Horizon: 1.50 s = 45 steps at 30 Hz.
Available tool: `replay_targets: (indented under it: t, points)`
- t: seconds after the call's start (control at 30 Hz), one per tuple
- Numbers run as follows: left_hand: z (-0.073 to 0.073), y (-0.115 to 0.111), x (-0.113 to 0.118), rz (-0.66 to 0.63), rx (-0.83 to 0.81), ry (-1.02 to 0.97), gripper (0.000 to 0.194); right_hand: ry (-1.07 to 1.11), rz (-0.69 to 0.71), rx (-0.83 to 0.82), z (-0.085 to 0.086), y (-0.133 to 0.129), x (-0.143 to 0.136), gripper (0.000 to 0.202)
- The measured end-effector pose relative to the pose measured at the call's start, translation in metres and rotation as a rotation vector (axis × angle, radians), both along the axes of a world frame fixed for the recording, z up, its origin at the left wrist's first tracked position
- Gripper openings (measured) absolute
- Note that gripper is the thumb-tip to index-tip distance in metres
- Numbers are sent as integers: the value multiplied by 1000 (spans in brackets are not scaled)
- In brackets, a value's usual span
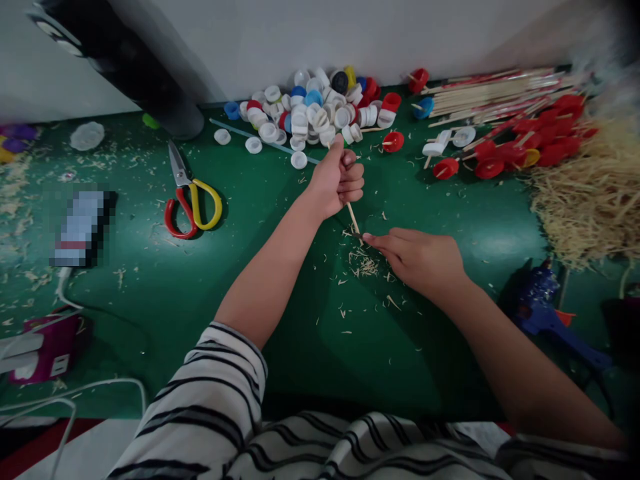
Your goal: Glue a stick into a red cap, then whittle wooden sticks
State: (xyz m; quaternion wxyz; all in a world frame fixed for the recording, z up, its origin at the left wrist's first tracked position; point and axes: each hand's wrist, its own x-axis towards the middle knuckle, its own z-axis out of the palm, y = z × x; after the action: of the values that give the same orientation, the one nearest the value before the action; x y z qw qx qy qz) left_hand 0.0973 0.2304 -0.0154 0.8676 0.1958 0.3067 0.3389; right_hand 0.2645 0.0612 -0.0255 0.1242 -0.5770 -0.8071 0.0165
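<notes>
My left hand is closed in a fist around a thin wooden stick, whose lower end slants down toward the table. My right hand is pinched on a small dark blade, mostly hidden by the fingers, which meets the stick near its lower tip. Thin wood shavings lie in a small heap just below that tip. Beyond my left fist is a pile of plastic bottle caps, mostly white, with some red, blue and yellow ones.
Scissors with red and yellow handles lie left, past them a phone on a cable. At right are red caps on sticks, bundled sticks, a straw-like shavings heap and a blue glue gun. A dark cylinder stands back left.
</notes>
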Motion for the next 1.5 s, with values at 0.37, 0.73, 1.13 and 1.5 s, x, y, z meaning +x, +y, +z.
replay_targets:
  t: [0.37, 0.73, 1.13, 1.5]
  points:
    - [2, 0, -5, -40, 0, -43, 64, 9, 56, 56, 1, -11, 4, 30]
    - [2, 1, -5, -35, -101, -30, 57, -6, -7, 25, -1, 4, -4, 35]
    - [5, -3, -1, -12, -75, 32, 55, -13, 21, -7, 2, -5, 1, 34]
    - [10, -5, 0, -18, -92, 27, 57, 3, 32, 11, 1, -13, 3, 33]
